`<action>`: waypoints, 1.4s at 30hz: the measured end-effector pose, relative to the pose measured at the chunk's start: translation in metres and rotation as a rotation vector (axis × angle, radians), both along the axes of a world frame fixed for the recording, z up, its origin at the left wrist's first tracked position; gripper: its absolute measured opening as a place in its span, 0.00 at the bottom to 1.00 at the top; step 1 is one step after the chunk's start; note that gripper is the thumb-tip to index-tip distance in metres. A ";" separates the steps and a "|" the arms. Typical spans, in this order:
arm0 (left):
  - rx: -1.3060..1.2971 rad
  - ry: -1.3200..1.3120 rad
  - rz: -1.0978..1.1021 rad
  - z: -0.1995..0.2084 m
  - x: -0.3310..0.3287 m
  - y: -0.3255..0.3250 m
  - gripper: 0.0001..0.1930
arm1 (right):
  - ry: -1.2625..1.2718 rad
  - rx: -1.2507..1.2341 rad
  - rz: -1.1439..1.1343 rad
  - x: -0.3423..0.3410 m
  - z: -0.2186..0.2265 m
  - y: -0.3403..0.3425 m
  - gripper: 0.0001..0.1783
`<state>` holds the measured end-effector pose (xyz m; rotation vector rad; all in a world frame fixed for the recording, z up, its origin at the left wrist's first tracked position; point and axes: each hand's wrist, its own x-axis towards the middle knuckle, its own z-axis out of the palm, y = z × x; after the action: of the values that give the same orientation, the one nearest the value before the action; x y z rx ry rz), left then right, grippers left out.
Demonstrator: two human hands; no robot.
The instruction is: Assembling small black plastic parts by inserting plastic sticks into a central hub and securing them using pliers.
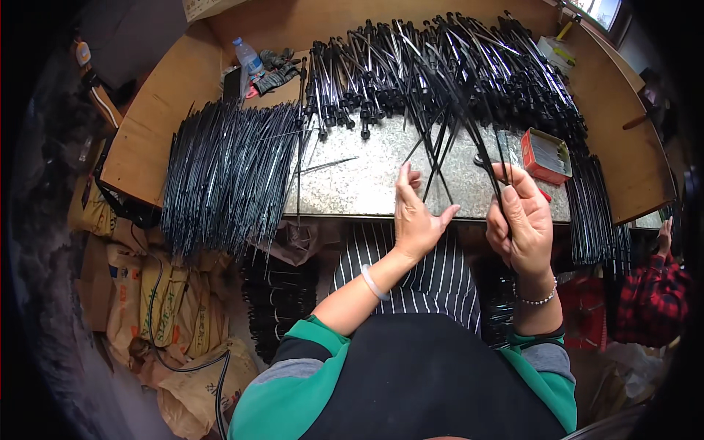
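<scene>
My right hand (524,224) is closed round the lower ends of several thin black ribs (480,143), which look like umbrella ribs. They slant up and left toward a heap of silver shafts with black ends (352,77). To its left, my left hand (416,224) is held palm inward with the thumb stretched out and fingers raised. Other loose black ribs (438,158) hang crossing one another just beyond its thumb and fingertips. Nothing shows in that hand. Both hands are above the near edge of the metal-topped table (348,194).
A thick row of dark ribs (227,172) overhangs the table's left front edge, and another bundle (590,205) the right. A red box of thin pieces (546,155) stands at right. Wooden side panels (150,121), a bottle (248,57) and gloves (275,73) surround the work. Another person's plaid sleeve (649,301) is at far right.
</scene>
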<state>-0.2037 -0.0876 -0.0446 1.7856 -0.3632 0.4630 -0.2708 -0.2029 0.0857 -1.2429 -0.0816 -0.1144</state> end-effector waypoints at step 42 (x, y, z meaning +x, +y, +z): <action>-0.432 0.413 -0.057 0.084 0.123 0.212 0.11 | 0.138 -0.141 0.094 -0.019 -0.003 -0.047 0.10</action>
<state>-0.0808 0.1242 0.0398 1.3981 -0.0177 0.1099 -0.2901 -0.2499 0.0829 -1.3817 -0.0288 0.0603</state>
